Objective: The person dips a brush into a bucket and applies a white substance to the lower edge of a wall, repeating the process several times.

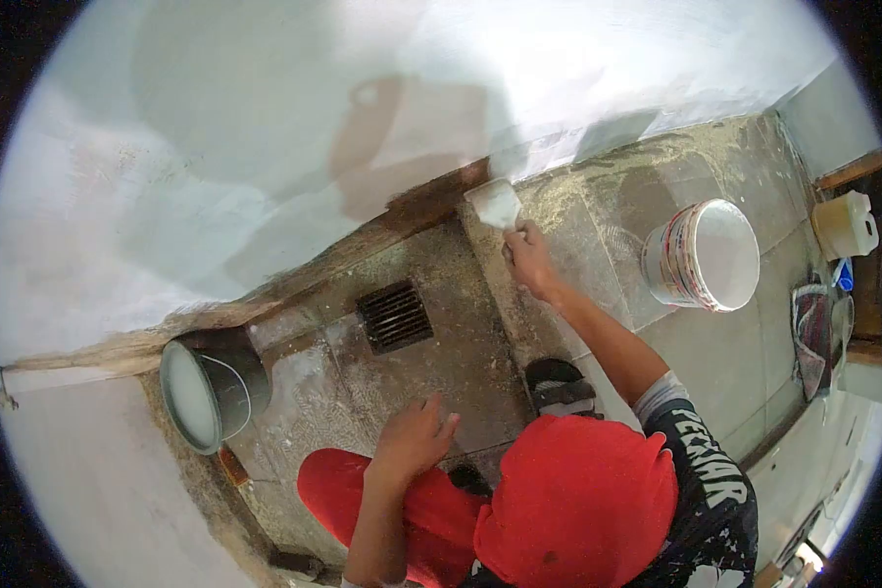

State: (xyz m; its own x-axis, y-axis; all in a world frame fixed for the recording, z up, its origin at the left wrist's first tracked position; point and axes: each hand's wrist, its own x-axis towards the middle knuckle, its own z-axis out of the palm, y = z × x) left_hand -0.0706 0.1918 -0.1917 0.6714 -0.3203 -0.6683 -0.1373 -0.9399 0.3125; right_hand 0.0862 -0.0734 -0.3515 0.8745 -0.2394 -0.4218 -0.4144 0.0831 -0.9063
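My right hand point(531, 260) grips the handle of a wide-bladed putty knife point(495, 203). The pale blade lies over the raised floor edge at the foot of the wall point(294, 137); whether it touches the surface cannot be told. Over my bent left knee point(338, 490), in red cloth, hangs my left hand point(416, 439). Its fingers are loosely apart and hold nothing that I can see. Nearest to that hand on the tiled floor is a dark square drain grate point(394, 317). A brown, rough strip point(363, 240) runs along the wall's base.
A dark bucket point(255, 377) with a whitish top stands tilted in view at the left corner. On the raised floor to the right is a white bucket point(701, 257). Beyond it are a yellowish jerrycan point(843, 225) and a patterned cloth point(810, 338). My sandalled foot point(559, 387) rests by the step.
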